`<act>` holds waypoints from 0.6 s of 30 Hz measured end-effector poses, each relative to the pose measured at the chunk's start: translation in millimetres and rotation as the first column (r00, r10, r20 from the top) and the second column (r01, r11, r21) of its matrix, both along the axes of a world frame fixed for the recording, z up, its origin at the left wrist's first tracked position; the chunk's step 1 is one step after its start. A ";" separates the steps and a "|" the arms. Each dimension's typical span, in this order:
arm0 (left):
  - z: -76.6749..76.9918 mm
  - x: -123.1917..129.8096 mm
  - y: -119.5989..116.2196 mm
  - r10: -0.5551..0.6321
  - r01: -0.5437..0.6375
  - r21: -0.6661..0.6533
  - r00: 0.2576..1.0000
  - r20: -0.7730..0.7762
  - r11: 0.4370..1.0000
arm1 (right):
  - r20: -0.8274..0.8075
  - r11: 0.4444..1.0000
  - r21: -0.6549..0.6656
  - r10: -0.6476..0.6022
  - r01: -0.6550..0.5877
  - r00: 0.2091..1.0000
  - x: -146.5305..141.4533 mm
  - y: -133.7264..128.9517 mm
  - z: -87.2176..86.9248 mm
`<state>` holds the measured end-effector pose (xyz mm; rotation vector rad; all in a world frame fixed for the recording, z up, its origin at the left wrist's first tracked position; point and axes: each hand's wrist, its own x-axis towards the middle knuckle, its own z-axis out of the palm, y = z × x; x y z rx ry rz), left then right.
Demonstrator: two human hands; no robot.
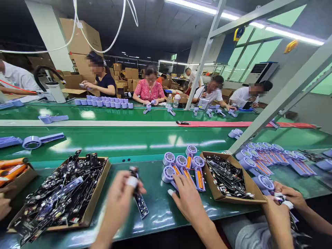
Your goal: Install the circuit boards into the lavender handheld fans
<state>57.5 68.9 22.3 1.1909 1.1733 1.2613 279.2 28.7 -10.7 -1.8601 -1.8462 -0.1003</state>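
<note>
My left hand (123, 190), blurred by motion and with a white cover on the thumb, is closed on a narrow black circuit board (141, 206) that slants down to the right over the bench. My right hand (190, 199) has its thumb and fingers apart. Its fingertips reach the handle of the nearest purple fan housing (168, 173); whether they press on it is hard to see. Several similar housings cluster just beyond, orange parts showing in their open handles. Left of my left hand stands a cardboard tray (95, 193) heaped with circuit boards.
A second board tray (220, 194) stands to the right, beside a co-worker's hands (287, 199). Rows of fan housings (264, 155) lie behind it. A box of orange cylinders (12, 169) is at far left. A slanting metal post (282, 97) crosses the right side.
</note>
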 end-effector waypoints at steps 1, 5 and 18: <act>-12.3 22.6 -15.9 -0.135 0.135 -0.047 0.991 0.013 0.990 | 0.011 1.000 -0.009 -0.017 0.017 1.000 -3.9 1.2 -4.4; -39.5 54.0 -47.8 -0.320 0.318 -0.144 0.947 0.009 0.937 | -0.196 0.999 -0.015 0.037 -0.041 0.980 -10.8 -5.0 -9.8; -56.6 8.4 -67.7 -0.123 0.082 -0.212 0.975 -0.187 0.974 | -0.957 0.904 -0.168 -0.055 -0.394 0.284 -28.7 -17.5 -17.5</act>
